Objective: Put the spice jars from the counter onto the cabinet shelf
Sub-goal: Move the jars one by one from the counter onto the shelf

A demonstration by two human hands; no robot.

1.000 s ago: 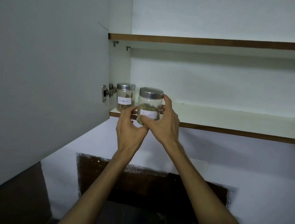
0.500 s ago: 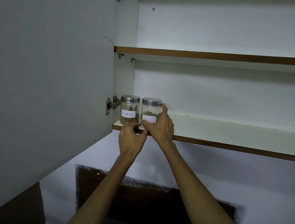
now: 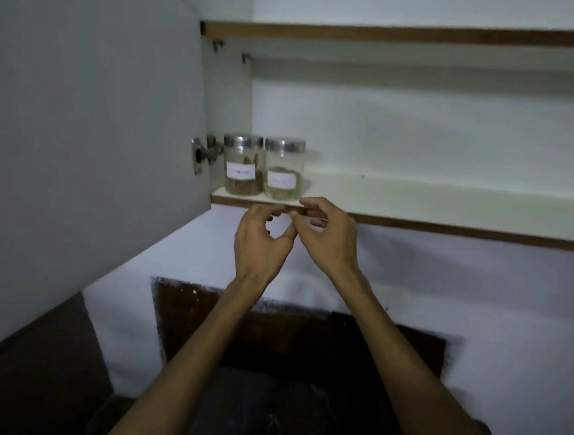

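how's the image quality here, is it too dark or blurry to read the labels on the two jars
Head view: dim, flat lighting with a grey-green cast. The white labels on the left jar and right jar show, but their writing is too soft to read. The left hand and right hand are slightly blurred. The shelf edge bows, showing wide-angle distortion, and the lower frame falls into deep shadow.

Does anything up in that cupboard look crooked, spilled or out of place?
Nothing stands out. Both spice jars, the brown-filled jar and the green-filled jar, stand upright side by side at the left end of the lower shelf, lids on, labels facing out. Nothing looks spilled. Both hands are empty below the shelf edge.
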